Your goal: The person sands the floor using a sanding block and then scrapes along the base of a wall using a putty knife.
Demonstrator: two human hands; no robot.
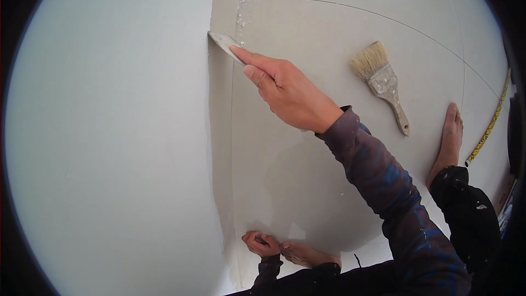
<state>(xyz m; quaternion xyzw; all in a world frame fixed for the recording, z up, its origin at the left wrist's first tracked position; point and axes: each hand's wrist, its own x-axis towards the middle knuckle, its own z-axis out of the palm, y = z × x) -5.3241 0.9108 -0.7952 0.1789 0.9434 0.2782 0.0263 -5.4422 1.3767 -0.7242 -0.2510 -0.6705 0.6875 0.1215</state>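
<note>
My right hand point(293, 90) grips a putty knife point(223, 40), its forefinger stretched along the blade. The blade's tip touches the line where the white wall point(120, 104) meets the top of the skirting tile point(221, 104). The handle is hidden inside the fist. My left hand point(262, 244) is low in the view, closed, beside the skirting and close to one bare foot point(309, 255). Something dark shows between its fingers, too small to name. White crumbs point(243, 21) of scraped material lie along the floor's edge near the blade.
A paintbrush point(383, 79) with pale bristles and a stained handle lies on the tiled floor point(307, 27), right of my right hand. My other bare foot point(450, 137) rests beyond it. A yellow-and-black strip point(490, 123) runs along the far right.
</note>
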